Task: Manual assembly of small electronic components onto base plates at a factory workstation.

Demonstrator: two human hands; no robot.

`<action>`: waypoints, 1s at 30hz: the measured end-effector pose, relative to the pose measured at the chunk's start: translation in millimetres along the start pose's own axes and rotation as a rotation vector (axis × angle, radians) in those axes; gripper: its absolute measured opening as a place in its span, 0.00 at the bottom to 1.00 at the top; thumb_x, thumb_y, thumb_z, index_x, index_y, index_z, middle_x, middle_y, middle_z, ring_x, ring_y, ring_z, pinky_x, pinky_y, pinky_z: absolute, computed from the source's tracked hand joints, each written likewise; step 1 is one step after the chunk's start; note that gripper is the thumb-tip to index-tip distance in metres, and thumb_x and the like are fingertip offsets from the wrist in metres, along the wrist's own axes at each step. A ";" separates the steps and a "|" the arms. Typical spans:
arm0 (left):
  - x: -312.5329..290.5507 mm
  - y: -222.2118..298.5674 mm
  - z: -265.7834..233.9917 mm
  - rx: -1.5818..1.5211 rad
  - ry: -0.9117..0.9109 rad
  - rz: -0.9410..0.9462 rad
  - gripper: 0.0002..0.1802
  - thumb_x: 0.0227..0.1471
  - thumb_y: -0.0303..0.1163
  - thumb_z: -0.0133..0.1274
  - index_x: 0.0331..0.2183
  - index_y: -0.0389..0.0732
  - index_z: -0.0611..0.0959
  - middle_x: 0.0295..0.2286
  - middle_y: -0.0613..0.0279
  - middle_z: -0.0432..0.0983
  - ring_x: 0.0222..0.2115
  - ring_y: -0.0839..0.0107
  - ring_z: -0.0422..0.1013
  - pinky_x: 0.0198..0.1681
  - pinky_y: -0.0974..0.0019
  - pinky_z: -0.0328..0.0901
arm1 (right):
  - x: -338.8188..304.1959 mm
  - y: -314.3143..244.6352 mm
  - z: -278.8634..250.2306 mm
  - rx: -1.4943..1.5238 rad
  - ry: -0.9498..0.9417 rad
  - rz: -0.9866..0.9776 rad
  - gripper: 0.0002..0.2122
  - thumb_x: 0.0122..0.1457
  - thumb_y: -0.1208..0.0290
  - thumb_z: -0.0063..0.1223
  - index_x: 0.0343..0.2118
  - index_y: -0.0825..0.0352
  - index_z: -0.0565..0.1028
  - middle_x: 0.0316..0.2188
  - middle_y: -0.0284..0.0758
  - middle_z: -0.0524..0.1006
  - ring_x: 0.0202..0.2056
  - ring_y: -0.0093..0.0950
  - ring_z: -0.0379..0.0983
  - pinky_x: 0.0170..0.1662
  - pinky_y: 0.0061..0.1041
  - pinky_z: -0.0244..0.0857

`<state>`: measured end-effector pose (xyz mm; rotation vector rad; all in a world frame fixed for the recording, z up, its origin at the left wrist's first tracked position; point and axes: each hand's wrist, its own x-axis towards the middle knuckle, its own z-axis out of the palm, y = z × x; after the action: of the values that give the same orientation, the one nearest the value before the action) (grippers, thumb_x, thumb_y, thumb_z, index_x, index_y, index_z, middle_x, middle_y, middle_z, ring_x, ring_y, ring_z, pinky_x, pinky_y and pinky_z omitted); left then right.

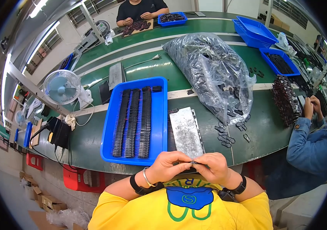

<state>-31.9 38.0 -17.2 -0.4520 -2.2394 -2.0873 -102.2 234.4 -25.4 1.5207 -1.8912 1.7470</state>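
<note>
Close to my body, at the table's near edge, my left hand (168, 166) and my right hand (216, 166) meet fingertip to fingertip. Both are closed in a pinch on a small dark part (193, 162), mostly covered by the fingers; its exact kind cannot be made out. Just beyond the hands lies a worn, silvery flat plate (186, 130), with dark pieces along its right side. To its left a blue tray (165, 126) holds three long rows of black parts (131, 122) with thin reddish wires. Loose black plastic pieces (224, 138) are scattered right of the plate.
A large clear plastic bag (194, 50) full of black pieces slumps beyond the plate. A small fan (61, 87) and a black device (59, 132) stand at left. Blue trays (255, 30) are stacked far right. One co-worker (309, 149) sits at right, another (142, 11) across the table.
</note>
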 end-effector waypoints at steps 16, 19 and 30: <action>8.6 33.1 -19.5 0.493 -0.154 0.038 0.06 0.40 0.24 0.63 0.26 0.38 0.83 0.21 0.58 0.76 0.22 0.64 0.74 0.24 0.67 0.66 | 1.7 0.1 -0.9 -0.043 -0.137 -0.033 0.10 0.50 0.82 0.56 0.37 0.72 0.75 0.24 0.40 0.78 0.24 0.34 0.77 0.26 0.25 0.70; 12.7 40.1 -26.0 0.505 -0.163 0.007 0.07 0.40 0.25 0.63 0.27 0.38 0.84 0.21 0.58 0.76 0.22 0.65 0.74 0.25 0.67 0.66 | 1.2 -0.1 -0.1 -0.006 -0.155 0.003 0.13 0.51 0.83 0.54 0.42 0.73 0.73 0.24 0.40 0.78 0.24 0.34 0.77 0.27 0.28 0.71; 119.4 -3.1 -154.5 1.009 0.159 -0.140 0.07 0.42 0.29 0.60 0.28 0.38 0.84 0.26 0.55 0.79 0.28 0.61 0.76 0.33 0.65 0.70 | -66.7 33.8 -35.5 -0.314 0.177 0.299 0.09 0.56 0.83 0.48 0.40 0.72 0.73 0.23 0.39 0.78 0.21 0.27 0.75 0.25 0.23 0.69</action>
<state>-172.0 -92.5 21.1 -0.0471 -2.8446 -0.7399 -112.7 293.5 -82.4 0.9843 -2.2554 1.5306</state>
